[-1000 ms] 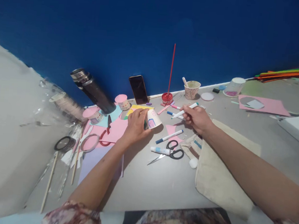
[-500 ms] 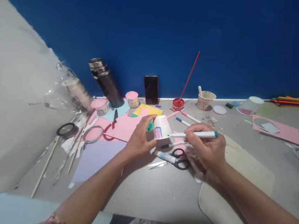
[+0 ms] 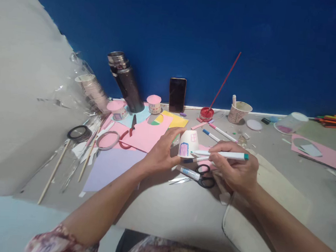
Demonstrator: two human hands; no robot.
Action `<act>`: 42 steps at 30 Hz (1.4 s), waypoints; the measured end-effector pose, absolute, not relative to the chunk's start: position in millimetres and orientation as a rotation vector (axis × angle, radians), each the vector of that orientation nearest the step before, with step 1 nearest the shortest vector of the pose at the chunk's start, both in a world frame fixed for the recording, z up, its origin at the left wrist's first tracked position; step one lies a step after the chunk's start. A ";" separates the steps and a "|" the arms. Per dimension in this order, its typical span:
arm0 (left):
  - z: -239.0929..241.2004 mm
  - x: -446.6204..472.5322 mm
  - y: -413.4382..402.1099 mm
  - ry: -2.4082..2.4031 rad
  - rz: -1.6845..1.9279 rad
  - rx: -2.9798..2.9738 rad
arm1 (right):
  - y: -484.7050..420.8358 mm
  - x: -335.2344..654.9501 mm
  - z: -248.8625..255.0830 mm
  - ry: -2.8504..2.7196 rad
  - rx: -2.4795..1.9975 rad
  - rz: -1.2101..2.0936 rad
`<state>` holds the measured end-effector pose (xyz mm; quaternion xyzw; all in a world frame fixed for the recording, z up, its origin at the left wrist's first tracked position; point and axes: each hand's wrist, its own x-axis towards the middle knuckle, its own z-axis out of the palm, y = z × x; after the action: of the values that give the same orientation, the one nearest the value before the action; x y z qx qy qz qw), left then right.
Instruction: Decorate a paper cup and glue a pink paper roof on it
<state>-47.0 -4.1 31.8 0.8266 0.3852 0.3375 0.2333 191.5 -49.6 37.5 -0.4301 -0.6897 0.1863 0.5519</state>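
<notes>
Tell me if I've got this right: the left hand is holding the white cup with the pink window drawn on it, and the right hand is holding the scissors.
Not quite: the right hand is holding a white marker with a green end, as the head view shows; the scissors lie on the table. The left hand is holding the white cup with the pink window drawn on it.

So that paper cup [image 3: 189,139] is white with a pink window grid and a purple patch outlined in blue. The marker [image 3: 232,155] is white with a green end. Wall [image 3: 205,35] is deep blue, surface [image 3: 160,211] grey, plus a pink sheet [image 3: 146,135], a lilac sheet [image 3: 109,168], a yellow sheet [image 3: 176,120]. And the sleeve [image 3: 65,243]? Blotchy reddish-brown and cream.
</notes>
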 end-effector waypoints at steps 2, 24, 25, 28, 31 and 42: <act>32.0 -46.8 -4.4 1.044 0.915 2.267 | -49.0 191.7 36.2 -1.649 -0.988 0.424; 31.3 -47.3 -6.1 1.051 0.920 2.196 | -49.3 190.3 44.7 -1.576 -0.995 0.499; 31.3 -47.2 -6.1 1.051 0.921 2.187 | -49.3 190.7 44.6 -1.586 -0.989 0.506; 32.0 -46.6 -6.5 1.053 0.924 2.168 | -48.1 191.9 42.1 -1.590 -0.987 0.490; 32.2 -46.1 -7.4 1.067 0.918 2.152 | -46.1 193.0 39.5 -1.558 -0.990 0.444; 25.6 -48.0 -6.5 1.072 0.884 2.040 | -47.0 193.9 41.6 -1.536 -0.965 0.508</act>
<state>-48.0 -6.5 25.6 0.7802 0.4098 0.3381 0.3302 193.9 -47.0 41.6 -0.4141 -0.6595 0.2180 0.5883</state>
